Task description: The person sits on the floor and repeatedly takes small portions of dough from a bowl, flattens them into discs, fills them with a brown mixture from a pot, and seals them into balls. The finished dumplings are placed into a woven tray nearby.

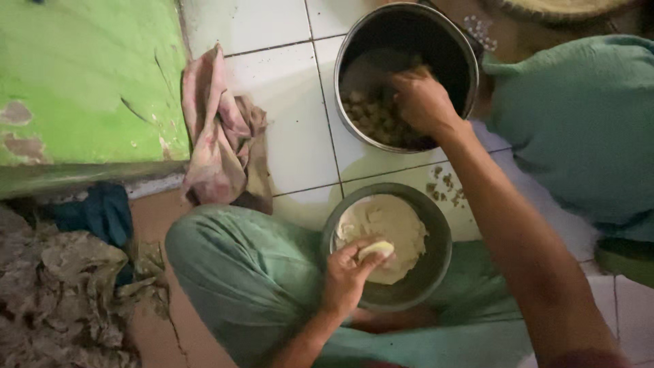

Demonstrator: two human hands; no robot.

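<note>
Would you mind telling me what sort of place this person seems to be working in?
Probably a home kitchen floor. The person sits on white floor tiles, the left hand holding a piece of dough over a dough bowl, the right hand in a metal pot of small chunks.

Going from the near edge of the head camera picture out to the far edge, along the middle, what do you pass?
Left hand pinching a pale piece of dough → grey bowl of dough → white floor tiles → right hand reaching into the large metal pot of small chunks.
</note>
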